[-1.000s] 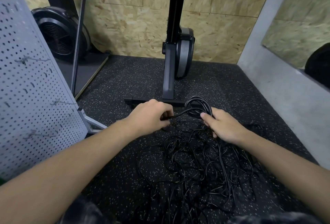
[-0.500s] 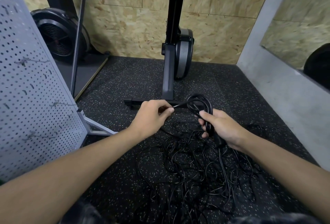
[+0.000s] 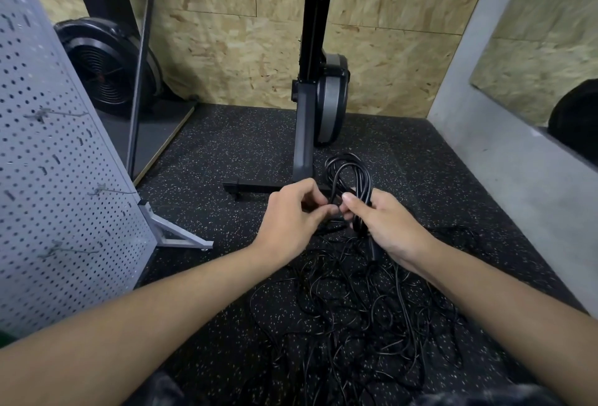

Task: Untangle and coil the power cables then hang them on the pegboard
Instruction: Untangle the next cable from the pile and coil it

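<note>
A coil of black power cable (image 3: 348,172) stands up in loops above my right hand (image 3: 386,226), whose fingers curl round its lower part. My left hand (image 3: 291,214) is right beside it, pinching a strand of the same cable between thumb and fingers. Under and in front of both hands, a tangled pile of thin black cables (image 3: 362,315) spreads over the speckled floor. The grey pegboard (image 3: 55,179) stands at the left on a metal foot, with wire hooks (image 3: 110,191) sticking out of it.
A black upright machine (image 3: 307,134) with a flat base bar stands just behind the hands. A round black fan housing (image 3: 106,69) and a thin pole (image 3: 139,82) sit at the back left. A grey wall (image 3: 504,159) runs along the right.
My left hand has moved right and now meets my right hand at the coil. The coil has lifted and its loops stand taller above my right hand.
</note>
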Tool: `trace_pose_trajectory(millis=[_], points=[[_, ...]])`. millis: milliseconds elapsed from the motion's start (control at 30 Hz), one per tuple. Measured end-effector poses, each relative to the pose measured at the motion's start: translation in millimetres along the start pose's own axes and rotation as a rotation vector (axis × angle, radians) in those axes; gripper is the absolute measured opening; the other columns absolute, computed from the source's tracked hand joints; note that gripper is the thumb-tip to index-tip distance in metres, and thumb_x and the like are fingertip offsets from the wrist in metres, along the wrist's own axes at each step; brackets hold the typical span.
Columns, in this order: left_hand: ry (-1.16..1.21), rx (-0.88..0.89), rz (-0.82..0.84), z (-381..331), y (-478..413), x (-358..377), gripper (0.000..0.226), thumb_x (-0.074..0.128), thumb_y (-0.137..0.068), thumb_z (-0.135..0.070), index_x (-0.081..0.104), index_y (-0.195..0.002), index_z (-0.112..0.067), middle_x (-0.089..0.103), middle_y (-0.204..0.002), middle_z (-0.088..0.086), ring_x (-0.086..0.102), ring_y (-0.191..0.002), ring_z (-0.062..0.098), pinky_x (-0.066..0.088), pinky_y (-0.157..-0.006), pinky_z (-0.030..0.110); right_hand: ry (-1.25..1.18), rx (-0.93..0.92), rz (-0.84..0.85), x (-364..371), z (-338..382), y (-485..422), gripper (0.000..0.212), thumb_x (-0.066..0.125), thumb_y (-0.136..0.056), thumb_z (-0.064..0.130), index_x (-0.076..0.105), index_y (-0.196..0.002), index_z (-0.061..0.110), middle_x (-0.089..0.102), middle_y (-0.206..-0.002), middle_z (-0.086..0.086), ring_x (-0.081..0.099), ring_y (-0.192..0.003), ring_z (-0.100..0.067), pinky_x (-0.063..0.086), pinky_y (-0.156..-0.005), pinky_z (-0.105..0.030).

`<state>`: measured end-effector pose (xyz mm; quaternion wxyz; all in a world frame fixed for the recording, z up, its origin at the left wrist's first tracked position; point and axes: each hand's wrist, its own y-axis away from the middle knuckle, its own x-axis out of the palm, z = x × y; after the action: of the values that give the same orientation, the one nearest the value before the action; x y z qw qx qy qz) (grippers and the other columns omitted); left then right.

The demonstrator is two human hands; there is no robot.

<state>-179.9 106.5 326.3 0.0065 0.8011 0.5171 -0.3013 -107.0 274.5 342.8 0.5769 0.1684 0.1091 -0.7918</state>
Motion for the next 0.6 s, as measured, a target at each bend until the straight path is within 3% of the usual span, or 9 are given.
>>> trace_pose_trajectory(millis=[167,267,333,400,500,600], points=[[0.047,-0.125,0.036,4.5,-4.2,-2.3,0.022,0.091,-0.078,-0.035,0.075,-0.074,-0.02,0.077,-0.078,-0.008,0.074,-0.078,0.01,0.062,-0.079,0.039,0.015,-0.003,0.08,-0.3,-1.2,4.8,0.024,0.056,-0.107,0.031,0.074,-0.102,0.017,0.076,-0.093,0.001,0.069,-0.086,-0.006,0.055,-0.091,-0.032],[0.067,-0.167,0.069,7.7,-6.2,-7.0,0.023,0.09,-0.079,-0.038,0.078,-0.075,-0.019,0.078,-0.077,-0.007,0.075,-0.076,0.013,0.063,-0.08,0.043,0.078,-0.001,0.096,-0.2,-2.3,6.1,0.021,0.055,-0.108,0.03,0.072,-0.102,0.019,0.074,-0.093,0.004,0.067,-0.082,0.002,0.05,-0.078,-0.013],[0.087,-0.199,0.075,8.0,-6.1,-9.3,0.022,0.088,-0.082,-0.037,0.078,-0.078,-0.018,0.078,-0.076,-0.005,0.076,-0.075,0.013,0.063,-0.081,0.042,0.108,0.011,0.095,-0.6,-3.1,5.9,0.018,0.054,-0.108,0.03,0.07,-0.102,0.022,0.074,-0.093,0.007,0.067,-0.081,0.005,0.046,-0.07,-0.007],[0.099,-0.213,0.065,7.8,-5.6,-9.8,0.021,0.086,-0.084,-0.036,0.078,-0.079,-0.017,0.078,-0.076,-0.005,0.076,-0.074,0.012,0.064,-0.081,0.038,0.116,0.011,0.1,0.4,-3.0,5.9,0.016,0.055,-0.107,0.03,0.069,-0.103,0.024,0.075,-0.096,0.007,0.07,-0.085,0.004,0.048,-0.075,-0.011],[0.085,-0.232,0.027,7.7,-5.7,-6.5,0.022,0.085,-0.086,-0.038,0.076,-0.08,-0.019,0.077,-0.073,-0.006,0.073,-0.07,0.009,0.06,-0.073,0.029,0.154,0.028,0.107,3.1,-5.0,4.6,0.016,0.056,-0.107,0.034,0.068,-0.109,0.024,0.077,-0.098,0.006,0.073,-0.089,-0.002,0.055,-0.089,-0.028],[0.131,-0.287,-0.006,7.8,-6.7,-4.6,0.02,0.086,-0.085,-0.036,0.076,-0.081,-0.019,0.076,-0.071,-0.004,0.065,-0.059,0.003,0.054,-0.063,0.023,0.128,0.049,0.135,4.9,-4.6,5.8,0.017,0.055,-0.107,0.033,0.068,-0.11,0.023,0.078,-0.098,0.004,0.075,-0.088,-0.005,0.056,-0.09,-0.029]])
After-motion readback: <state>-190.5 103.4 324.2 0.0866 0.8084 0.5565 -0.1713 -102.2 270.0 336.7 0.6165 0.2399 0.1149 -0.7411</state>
